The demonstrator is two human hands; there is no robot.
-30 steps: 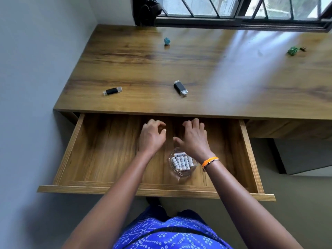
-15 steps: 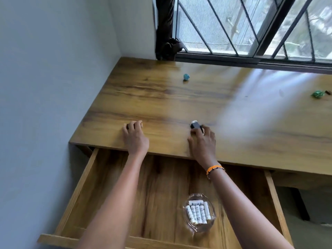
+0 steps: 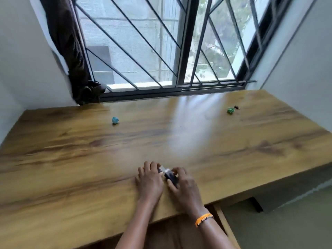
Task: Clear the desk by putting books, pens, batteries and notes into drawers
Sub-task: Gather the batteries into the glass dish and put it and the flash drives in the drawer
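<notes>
Both hands meet near the desk's (image 3: 71, 159) front edge: your left hand (image 3: 149, 182) and right hand (image 3: 185, 187) each curl around a small dark stick (image 3: 170, 177), apparently gathered for one drop into the open drawer (image 3: 224, 223) below.

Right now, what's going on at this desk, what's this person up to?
A person is tidying a wooden desk by the window. Both hands are together near the front edge: the left hand grips one small dark flash drive and the right hand grips another. A crumpled blue scrap and a green one lie farther back. The drawer below is open.
</notes>
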